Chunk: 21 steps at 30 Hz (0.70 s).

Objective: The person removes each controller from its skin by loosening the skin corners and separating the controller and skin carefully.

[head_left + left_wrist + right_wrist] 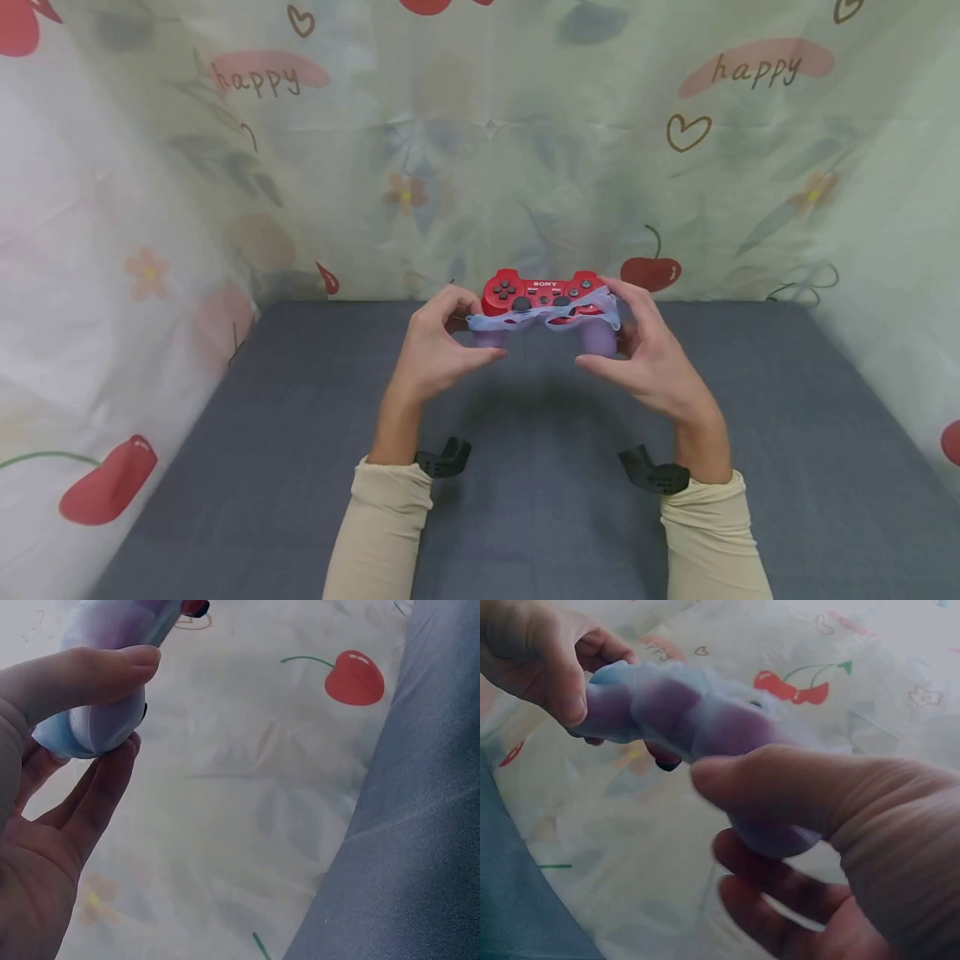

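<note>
I see two hands holding a red gamepad (pixel 543 293) in the air above a grey-blue desk (pixel 525 500), close to the desk's far edge. A pale purple-blue cover (pixel 546 321) is stretched over the gamepad's lower half and both grips, while the red top with its buttons stands bare above the cover's edge.

My left hand (pixel 435 350) grips the left grip: the thumb lies over it and the fingers curl behind. The left wrist view shows the thumb (pixel 97 671) pressing the covered grip (pixel 97 724) against the fingers below it. My right hand (pixel 645 354) grips the right grip the same way, thumb in front, fingers wrapped behind. In the right wrist view the thumb (pixel 780 780) lies across the purple cover (pixel 697 712), and the left hand (pixel 540 656) pinches the far end.

The gamepad touches nothing but the hands. Beneath it the desk lies flat and dark, with open room stretching toward me and out to both sides. A printed cloth (pixel 480 167) with cherries, hearts and the word "happy" rises at the desk's far edge just behind the gamepad, and closes in along the left and right edges too. Cream sleeves (pixel 382 525) cover both forearms, each with a black wrist mount (pixel 442 458) beside the cuff.
</note>
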Motion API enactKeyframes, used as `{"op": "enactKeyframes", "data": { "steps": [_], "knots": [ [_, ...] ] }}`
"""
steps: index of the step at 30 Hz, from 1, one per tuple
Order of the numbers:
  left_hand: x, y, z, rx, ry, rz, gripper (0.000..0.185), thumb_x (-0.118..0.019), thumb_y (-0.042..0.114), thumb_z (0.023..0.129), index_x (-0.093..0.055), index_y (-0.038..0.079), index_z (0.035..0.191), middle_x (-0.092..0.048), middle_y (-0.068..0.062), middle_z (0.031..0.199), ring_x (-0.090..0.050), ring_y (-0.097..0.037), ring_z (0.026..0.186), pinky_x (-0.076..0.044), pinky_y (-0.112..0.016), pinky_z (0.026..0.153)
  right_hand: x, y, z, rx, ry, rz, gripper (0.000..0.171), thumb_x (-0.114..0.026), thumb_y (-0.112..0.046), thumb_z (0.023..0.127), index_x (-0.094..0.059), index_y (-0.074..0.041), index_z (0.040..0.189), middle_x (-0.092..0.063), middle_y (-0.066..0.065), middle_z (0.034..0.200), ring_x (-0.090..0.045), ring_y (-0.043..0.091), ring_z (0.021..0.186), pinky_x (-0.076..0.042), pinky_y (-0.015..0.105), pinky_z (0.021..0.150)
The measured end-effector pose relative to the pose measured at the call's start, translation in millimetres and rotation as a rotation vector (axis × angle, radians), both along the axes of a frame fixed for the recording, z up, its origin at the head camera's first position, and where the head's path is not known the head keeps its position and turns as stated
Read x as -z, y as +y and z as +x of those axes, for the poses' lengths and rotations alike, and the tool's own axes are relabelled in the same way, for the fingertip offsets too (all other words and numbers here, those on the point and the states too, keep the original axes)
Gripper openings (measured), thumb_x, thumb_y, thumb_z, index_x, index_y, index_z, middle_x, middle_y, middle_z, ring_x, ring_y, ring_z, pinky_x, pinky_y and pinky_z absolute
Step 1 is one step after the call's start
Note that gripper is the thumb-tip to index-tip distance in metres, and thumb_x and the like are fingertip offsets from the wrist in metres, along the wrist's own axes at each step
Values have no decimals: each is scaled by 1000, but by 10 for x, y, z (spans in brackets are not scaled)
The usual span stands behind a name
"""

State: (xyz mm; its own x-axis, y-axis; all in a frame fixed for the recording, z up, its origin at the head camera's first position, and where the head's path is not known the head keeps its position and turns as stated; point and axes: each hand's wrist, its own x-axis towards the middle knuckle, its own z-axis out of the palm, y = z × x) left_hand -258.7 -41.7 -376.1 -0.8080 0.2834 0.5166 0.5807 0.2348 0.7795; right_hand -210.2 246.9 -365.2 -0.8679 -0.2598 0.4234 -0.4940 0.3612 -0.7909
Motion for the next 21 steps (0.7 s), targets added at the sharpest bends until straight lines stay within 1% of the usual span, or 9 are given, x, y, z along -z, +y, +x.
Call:
{"op": "enactKeyframes", "data": {
  "steps": [3, 5, 7, 10, 13, 17, 19, 21],
  "knots": [
    [0, -12, 1, 16, -18, 12, 44, -93, 13, 73, -61, 13, 102, -61, 0, 107, -62, -15, 96, -60, -40, 89, 1, -9, 8, 51, 68, 7, 95, -83, 4, 79, -33, -19, 156, -41, 5, 147, -69, 12, 94, -57, 16, 84],
    [6, -17, 0, 30, -31, 27, 44, -93, 13, 73, -60, 13, 102, -61, -1, 107, -62, -16, 95, -60, -36, 90, 0, -10, 22, 77, 92, 5, 93, -84, 5, 77, -36, -17, 154, -46, 3, 142, -70, 7, 92, -56, 15, 83],
    [11, -21, 1, 46, -43, 44, 44, -93, 12, 73, -60, 12, 102, -61, -1, 106, -62, -17, 95, -59, -34, 90, -2, -10, 31, 76, 94, -21, 91, -85, 6, 75, -37, -13, 151, -50, 2, 136, -70, 5, 92, -57, 15, 83],
    [20, -23, -3, 72, -59, 60, 44, -92, 9, 73, -59, 12, 102, -60, -2, 107, -62, -18, 96, -59, -34, 90, -10, -11, 44, 54, 73, -78, 87, -83, 11, 74, -36, -8, 145, -53, 1, 128, -70, 6, 96, -58, 17, 83],
    [20, -16, -10, 88, -67, 60, 44, -91, 9, 73, -58, 12, 102, -60, -1, 108, -61, -19, 96, -59, -35, 89, -19, -18, 52, 59, 68, -134, 79, -81, 14, 74, -37, -5, 137, -51, -1, 126, -68, 9, 102, -58, 18, 83],
    [16, 1, -12, 100, -77, 58, 44, -91, 11, 74, -57, 15, 101, -60, 1, 108, -61, -19, 95, -58, -35, 88, -30, -31, 56, 87, 88, -179, 70, -77, 17, 75, -39, -3, 129, -48, -3, 126, -64, 11, 109, -58, 18, 83],
    [16, 7, -11, 104, -78, 59, 44, -91, 11, 74, -56, 16, 100, -60, 2, 108, -61, -19, 95, -58, -34, 88, -37, -35, 58, 79, 93, -201, 72, -76, 19, 74, -38, -2, 131, -48, -2, 128, -64, 12, 109, -59, 18, 82],
    [16, 10, -12, 106, -73, 63, 44, -91, 11, 74, -56, 17, 100, -60, 2, 108, -61, -20, 96, -58, -33, 88, -46, -39, 58, 62, 91, -221, 78, -75, 20, 74, -37, -3, 138, -46, 0, 133, -64, 13, 110, -59, 18, 82]
  ]
}}
